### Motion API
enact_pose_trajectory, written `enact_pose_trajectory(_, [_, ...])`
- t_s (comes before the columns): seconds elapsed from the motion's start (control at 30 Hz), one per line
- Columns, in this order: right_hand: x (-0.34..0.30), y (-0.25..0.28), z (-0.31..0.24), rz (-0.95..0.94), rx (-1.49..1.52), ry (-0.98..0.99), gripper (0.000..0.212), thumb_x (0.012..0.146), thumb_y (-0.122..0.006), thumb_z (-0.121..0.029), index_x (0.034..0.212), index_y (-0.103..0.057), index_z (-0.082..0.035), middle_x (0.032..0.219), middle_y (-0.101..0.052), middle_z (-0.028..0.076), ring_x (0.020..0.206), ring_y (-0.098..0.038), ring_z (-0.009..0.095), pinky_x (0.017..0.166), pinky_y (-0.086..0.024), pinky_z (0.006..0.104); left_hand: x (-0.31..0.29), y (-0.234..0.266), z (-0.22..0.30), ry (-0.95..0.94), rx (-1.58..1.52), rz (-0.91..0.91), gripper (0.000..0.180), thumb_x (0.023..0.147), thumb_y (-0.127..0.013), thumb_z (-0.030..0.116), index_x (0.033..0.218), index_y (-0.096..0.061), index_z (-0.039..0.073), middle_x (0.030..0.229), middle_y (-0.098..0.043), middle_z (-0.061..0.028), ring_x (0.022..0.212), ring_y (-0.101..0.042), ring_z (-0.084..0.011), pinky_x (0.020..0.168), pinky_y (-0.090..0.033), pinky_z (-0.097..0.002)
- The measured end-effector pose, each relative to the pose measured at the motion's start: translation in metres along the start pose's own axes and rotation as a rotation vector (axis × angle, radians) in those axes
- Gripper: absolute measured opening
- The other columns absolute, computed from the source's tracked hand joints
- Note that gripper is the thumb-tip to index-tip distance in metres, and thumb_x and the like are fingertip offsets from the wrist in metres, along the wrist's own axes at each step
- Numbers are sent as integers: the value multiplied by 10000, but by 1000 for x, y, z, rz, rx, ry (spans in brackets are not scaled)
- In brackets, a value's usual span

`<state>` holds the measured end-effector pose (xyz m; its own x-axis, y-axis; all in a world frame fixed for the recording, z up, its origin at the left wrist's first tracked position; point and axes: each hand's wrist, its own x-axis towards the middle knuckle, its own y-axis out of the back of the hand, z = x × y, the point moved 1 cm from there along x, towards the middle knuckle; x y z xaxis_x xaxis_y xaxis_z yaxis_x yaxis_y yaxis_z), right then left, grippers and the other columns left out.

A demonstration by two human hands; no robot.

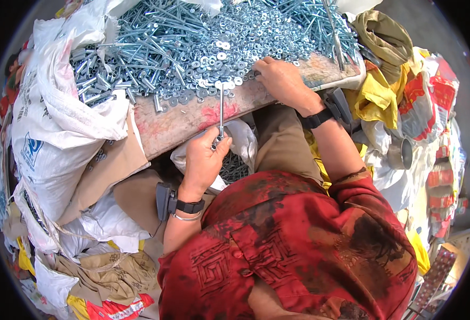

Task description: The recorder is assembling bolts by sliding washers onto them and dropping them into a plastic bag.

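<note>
At far left, one woven white plastic sack [53, 149] bulged, its crumpled rim lapping over the heap's edge; tan cardboard [107, 176], flat and stiff, leaned beside it. Next, short smooth metal tubes [99, 74], then long thin bolts [149, 40], tangled, both too many to count. Left hand [203, 165]: thumb and fingers clamped on one slender, shiny rod [222, 109], held over the near edge of the worn, pink-stained board [165, 128]. Beyond its tip, flat round washers [213, 66], uncounted, spread over the board. Right hand [285, 80]: at the washers' near side, fingertips drawn together; could not tell whether anything was pinched. Black wristbands [191, 207]: two, one per wrist. Further right, one narrow metal bar [335, 37] crossed the heap's end; then crumpled yellow cloth [379, 96] and one round metal cup [400, 153].
</note>
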<state>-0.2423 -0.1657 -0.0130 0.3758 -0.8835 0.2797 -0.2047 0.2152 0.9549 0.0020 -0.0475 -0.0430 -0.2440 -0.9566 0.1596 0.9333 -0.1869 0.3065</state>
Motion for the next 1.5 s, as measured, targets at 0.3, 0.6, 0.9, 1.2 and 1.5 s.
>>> enact_pose_trajectory(0.3, [-3,-1,1,79,4,1,196,853,-667,-213,939,-584,-58,903,-643,140,842,-650,369,704,-516,465,-6,7,4,29,-59,41,170,940,-678,198,886,-634,44,634,-526,51,555,-463,-22,486,-366,-212])
enact_pose_trajectory(0.6, [4,-6,-6,164,-27,43,100,844,-550,-90,909,-572,-17,815,-640,195,799,-657,398,689,-525,473,-8,11,1,63,186,8,156,894,-671,157,842,-598,29,595,-543,-107,542,-500,-207,533,-399,-360])
enact_pose_trajectory(0.9, [7,-11,-7,85,-204,27,112,871,-544,-136,871,-549,-24,830,-625,185,810,-659,369,661,-529,430,-6,7,-2,65,444,-8,248,878,-670,244,803,-564,33,640,-581,-202,664,-583,-440,574,-420,-493])
enact_pose_trajectory(1.2, [-3,3,-2,75,-16,206,82,841,-544,-104,887,-571,-42,869,-611,163,868,-642,371,708,-525,447,-1,4,-3,92,409,-39,244,877,-665,252,829,-572,32,634,-566,-209,676,-577,-452,585,-413,-511])
enact_pose_trajectory(1.5, [4,1,-10,147,119,64,108,916,-587,-119,898,-569,-14,692,-602,103,631,-618,299,563,-490,401,2,0,4,53,485,-60,221,870,-674,245,862,-587,42,636,-583,-204,668,-592,-439,574,-419,-511])
